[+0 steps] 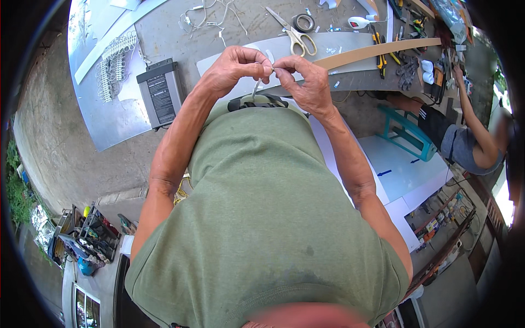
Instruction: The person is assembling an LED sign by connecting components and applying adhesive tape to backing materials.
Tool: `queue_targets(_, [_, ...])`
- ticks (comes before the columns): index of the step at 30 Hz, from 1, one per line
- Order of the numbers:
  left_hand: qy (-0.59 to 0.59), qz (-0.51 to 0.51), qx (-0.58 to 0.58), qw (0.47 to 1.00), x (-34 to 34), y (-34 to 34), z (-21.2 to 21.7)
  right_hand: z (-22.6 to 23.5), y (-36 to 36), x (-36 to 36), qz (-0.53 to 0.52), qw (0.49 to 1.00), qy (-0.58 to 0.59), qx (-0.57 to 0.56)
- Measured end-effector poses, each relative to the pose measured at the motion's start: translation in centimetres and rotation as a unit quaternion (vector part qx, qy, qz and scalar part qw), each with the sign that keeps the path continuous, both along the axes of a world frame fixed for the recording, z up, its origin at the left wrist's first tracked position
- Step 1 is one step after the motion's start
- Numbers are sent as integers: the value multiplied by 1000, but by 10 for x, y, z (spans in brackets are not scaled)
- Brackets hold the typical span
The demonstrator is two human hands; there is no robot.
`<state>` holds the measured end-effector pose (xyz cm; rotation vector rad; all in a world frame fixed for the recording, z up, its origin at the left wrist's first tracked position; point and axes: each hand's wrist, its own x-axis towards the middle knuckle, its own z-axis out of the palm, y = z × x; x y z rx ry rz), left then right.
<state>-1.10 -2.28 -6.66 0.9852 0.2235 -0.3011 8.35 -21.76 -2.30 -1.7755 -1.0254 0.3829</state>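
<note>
My left hand (232,71) and my right hand (309,82) meet fingertip to fingertip above the table's near edge. Each is closed in a pinch. A thin white strip, perhaps a wire, (256,89) hangs below the left fingers, and a short pale end sticks up between the hands. What lies right between the fingertips is tiny and mostly covered. Just beyond the hands are cream-handled scissors (297,39), blades spread, and a black roll of tape (303,22). A long tan strip (383,52) runs rightward from behind my right hand.
On the left are a grey power supply box (160,93) and a bundle of white wired modules (114,65). Loose white wires (210,23) lie at the back. Cutters (378,52), grey gloves (407,72) and a teal stool (407,134) are rightward. A co-worker (476,136) reaches over the table's right end.
</note>
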Motion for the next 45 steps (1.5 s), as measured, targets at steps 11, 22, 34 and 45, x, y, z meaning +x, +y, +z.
queue_targets(11, [-10, 51, 114, 992, -13, 12, 17, -3, 10, 7, 17, 998, 48, -28])
queue_targets(22, [10, 40, 253, 967, -12, 6, 18, -8, 18, 4, 37, 999, 17, -18])
queue_targets(34, [4, 62, 168, 984, -11, 2, 12, -12, 10, 1, 9, 993, 108, -37])
queue_targets(45, [9, 64, 139, 988, -11, 0, 12, -14, 8, 2, 14, 993, 110, -32])
